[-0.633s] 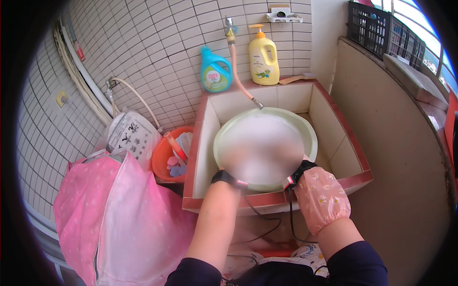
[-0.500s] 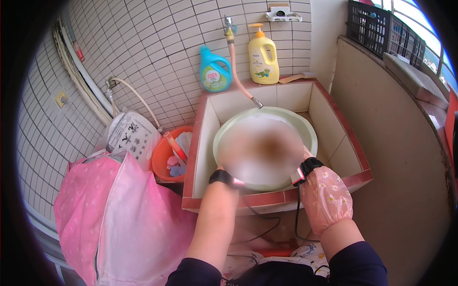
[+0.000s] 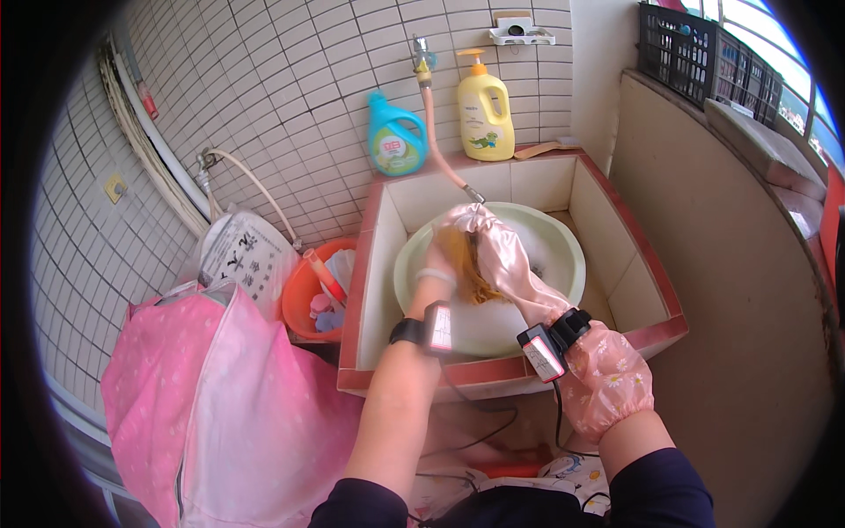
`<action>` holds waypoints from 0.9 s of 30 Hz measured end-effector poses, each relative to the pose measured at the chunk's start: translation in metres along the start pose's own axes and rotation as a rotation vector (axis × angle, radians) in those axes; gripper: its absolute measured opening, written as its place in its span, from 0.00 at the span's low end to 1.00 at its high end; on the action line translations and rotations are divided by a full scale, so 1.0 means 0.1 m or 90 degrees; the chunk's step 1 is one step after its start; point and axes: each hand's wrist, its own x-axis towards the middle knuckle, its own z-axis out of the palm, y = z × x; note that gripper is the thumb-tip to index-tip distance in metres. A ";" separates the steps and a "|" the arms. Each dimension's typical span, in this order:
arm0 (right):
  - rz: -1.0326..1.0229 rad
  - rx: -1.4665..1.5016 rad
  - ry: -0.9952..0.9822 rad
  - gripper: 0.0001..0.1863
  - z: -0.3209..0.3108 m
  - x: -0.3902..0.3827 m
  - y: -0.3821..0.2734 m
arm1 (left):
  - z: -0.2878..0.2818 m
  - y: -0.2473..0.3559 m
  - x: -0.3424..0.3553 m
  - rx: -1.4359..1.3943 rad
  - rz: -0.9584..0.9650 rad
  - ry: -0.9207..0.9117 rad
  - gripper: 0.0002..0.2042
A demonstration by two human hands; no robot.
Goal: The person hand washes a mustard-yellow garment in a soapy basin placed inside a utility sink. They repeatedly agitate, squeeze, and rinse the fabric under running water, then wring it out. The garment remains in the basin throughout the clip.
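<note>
A shiny pink cloth (image 3: 506, 255) with an orange-yellow part (image 3: 471, 277) is held up over a pale green basin (image 3: 568, 255) of soapy water. My left hand (image 3: 438, 260) grips the cloth's left side, with a bracelet and a black wrist device below it. My right hand (image 3: 537, 304) is mostly wrapped under the pink cloth and holds it from the right. That arm wears a wrist device and a pink flowered sleeve cover (image 3: 607, 387). The end of a pink hose (image 3: 437, 145) hangs from a wall tap, just above the cloth.
The basin sits in a white tiled sink with a red rim (image 3: 651, 290). A blue detergent bottle (image 3: 393, 136) and a yellow pump bottle (image 3: 485, 110) stand behind it. An orange bucket (image 3: 299, 304) and a pink bag (image 3: 220, 396) are at the left, a black crate (image 3: 704, 62) at the upper right.
Both hands were low at the basin's near rim over the suds. They have moved forward and up, lifting the pink cloth out of the water.
</note>
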 end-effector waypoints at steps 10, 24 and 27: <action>0.418 -0.247 0.102 0.26 0.07 0.16 0.21 | 0.41 -0.01 -0.30 0.195 0.006 -0.095 0.22; 0.664 -0.140 -0.217 0.25 -0.66 -0.01 0.08 | 0.45 0.38 -0.35 0.205 0.196 0.004 0.22; 0.621 0.085 -0.128 0.30 -0.56 -0.04 0.07 | 0.55 0.41 -0.48 0.296 0.163 -0.115 0.22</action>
